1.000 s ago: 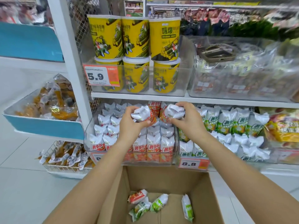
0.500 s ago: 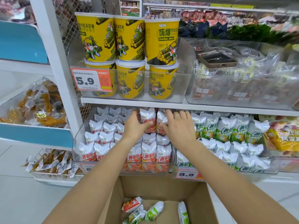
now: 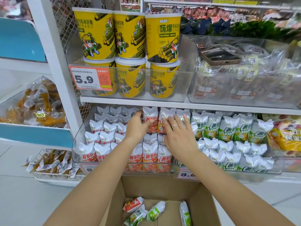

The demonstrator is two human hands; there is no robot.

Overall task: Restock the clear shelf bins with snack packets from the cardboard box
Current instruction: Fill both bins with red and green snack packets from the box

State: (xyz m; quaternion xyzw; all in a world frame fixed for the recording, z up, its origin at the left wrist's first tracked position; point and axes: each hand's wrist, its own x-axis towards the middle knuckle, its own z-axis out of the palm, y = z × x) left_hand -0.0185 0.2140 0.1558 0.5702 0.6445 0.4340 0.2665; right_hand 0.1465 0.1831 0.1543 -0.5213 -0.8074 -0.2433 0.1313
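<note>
A clear shelf bin (image 3: 76,154) on the lower shelf holds rows of white-and-red snack packets. Two red packets (image 3: 150,117) stand upright at the top back of the stack. My left hand (image 3: 137,127) touches the left one with its thumb against the packet's front. My right hand (image 3: 177,137) lies with spread, straight fingers on the right packet (image 3: 166,114). Below, the cardboard box (image 3: 203,207) holds one red packet (image 3: 132,204) and a few green packets (image 3: 155,211).
A second clear bin (image 3: 267,172) to the right is filled with green-and-white packets. Yellow tubs (image 3: 130,33) fill the bin on the shelf above, next to a bin with a phone (image 3: 219,57) on top. A white upright post (image 3: 53,59) stands left.
Both hands carried a red packet each to the top back of the stack, set them upright, and now rest on them with loosened fingers. The view has moved closer to the shelf.
</note>
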